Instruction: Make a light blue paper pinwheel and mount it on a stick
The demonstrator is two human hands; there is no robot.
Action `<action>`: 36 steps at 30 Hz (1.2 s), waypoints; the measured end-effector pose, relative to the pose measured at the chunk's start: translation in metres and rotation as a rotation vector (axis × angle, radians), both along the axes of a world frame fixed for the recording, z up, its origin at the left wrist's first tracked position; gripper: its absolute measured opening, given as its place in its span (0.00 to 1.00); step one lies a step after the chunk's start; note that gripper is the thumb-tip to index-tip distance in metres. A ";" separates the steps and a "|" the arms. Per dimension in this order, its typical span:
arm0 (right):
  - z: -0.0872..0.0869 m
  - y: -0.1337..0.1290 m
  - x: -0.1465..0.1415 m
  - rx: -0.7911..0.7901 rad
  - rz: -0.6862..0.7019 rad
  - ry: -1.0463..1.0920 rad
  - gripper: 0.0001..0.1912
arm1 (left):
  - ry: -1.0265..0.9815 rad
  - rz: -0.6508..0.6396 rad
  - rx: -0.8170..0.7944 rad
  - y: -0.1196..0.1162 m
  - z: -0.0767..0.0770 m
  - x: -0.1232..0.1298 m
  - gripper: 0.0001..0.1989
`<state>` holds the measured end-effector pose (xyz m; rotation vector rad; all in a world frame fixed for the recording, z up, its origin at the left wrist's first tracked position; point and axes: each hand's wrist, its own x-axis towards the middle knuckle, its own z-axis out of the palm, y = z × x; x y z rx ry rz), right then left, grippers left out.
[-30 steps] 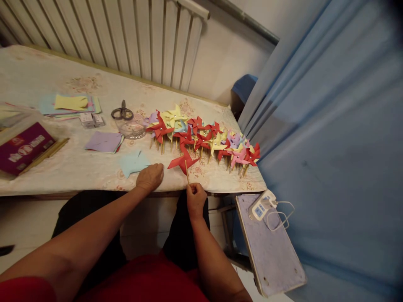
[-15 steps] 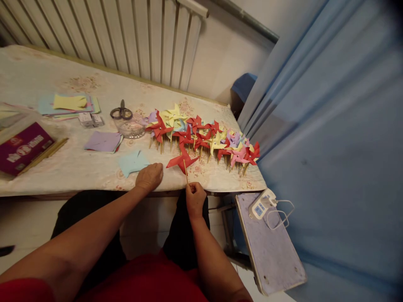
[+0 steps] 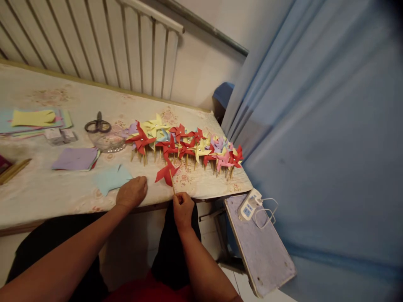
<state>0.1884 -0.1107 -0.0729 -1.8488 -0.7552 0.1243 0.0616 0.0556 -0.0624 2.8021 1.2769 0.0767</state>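
My right hand [image 3: 183,206] pinches the wooden stick of a red paper pinwheel [image 3: 166,174] at the table's front edge. The pinwheel's blades point away from me, just in front of the standing group of pinwheels. My left hand [image 3: 132,192] rests on the tablecloth with its fingers curled; whether anything is inside it is hidden. Beside that hand lies a light blue cut paper [image 3: 113,178]. Red, yellow, purple and pink pinwheels [image 3: 203,149] stand in rows on their sticks across the right part of the table.
Purple paper squares [image 3: 74,159], small boxes [image 3: 54,136], scissors [image 3: 98,124], a clear dish [image 3: 110,143] and stacked coloured sheets [image 3: 33,118] lie to the left. A power strip [image 3: 250,204] with a cable sits on a stool [image 3: 267,251] beside a blue curtain [image 3: 324,138].
The view has swung to the right, so the table's contents appear further left. Both hands keep their poses, and the right one still holds the red pinwheel.
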 end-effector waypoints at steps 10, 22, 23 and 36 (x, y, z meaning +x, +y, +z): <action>0.004 0.000 0.002 0.077 0.019 0.167 0.07 | 0.032 -0.029 0.005 0.005 -0.002 0.000 0.21; 0.025 0.003 0.041 0.218 -0.013 0.558 0.08 | 0.028 -0.050 0.036 0.010 -0.007 -0.002 0.20; 0.029 0.004 0.050 0.242 -0.024 0.571 0.08 | 0.032 -0.050 0.032 0.010 -0.008 -0.002 0.20; 0.086 0.037 0.170 0.465 -0.164 0.651 0.08 | 0.042 -0.032 -0.039 0.009 -0.002 0.000 0.20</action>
